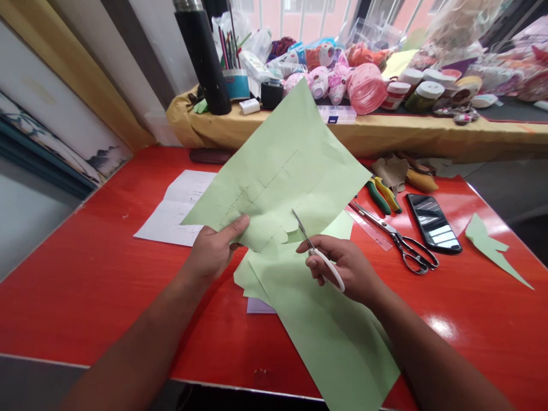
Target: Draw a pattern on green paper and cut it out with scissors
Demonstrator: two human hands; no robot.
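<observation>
My left hand (217,246) pinches the lower left part of a large green paper sheet (274,171), thumb on top. Pencil lines run across the sheet, which is tilted up off the table. A pair of white-handled scissors (327,265) is in my right hand (342,265), fingers through the handle. Its blades lie at the sheet's curved cut edge, pointing up and to the left. A broad green flap of paper (329,325) hangs down below the scissors, over the table's front edge. Under it, more green paper (245,278) and a purple piece (259,306) peek out.
The red table (85,285) carries white papers (171,211) at left. Metal shears (398,237), pliers (383,194), a phone (434,222) and a green cut-out (492,248) lie at right. Behind, a cloth-covered ledge (274,125) holds a black flask (203,57), jars (428,94) and wrapped goods.
</observation>
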